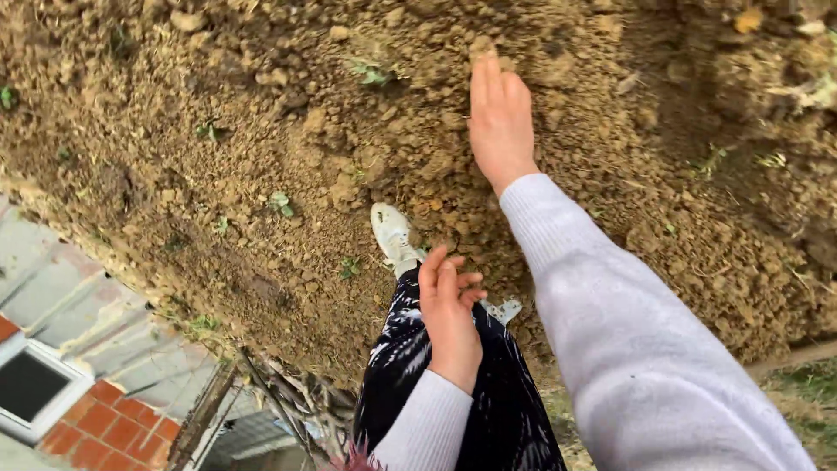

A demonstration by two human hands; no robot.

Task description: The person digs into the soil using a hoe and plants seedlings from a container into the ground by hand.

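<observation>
My right hand (500, 118) reaches far out over loose brown soil (261, 131), fingers together and pointing at a small clod (480, 45) by the fingertips; whether it touches the clod I cannot tell. My left hand (449, 314) hangs nearer to me with fingers curled loosely and nothing visible in it. Both arms wear pale lilac sleeves. Below the left hand are my dark patterned skirt (410, 375) and a white shoe (392, 234) standing on the soil.
The tilled earth is lumpy, with small green weeds (281, 204) scattered about. At lower left lie a tiled roof (70, 288), a red brick wall (109, 432) with a window, and dry sticks (261, 392). Grass (806, 384) shows at the lower right.
</observation>
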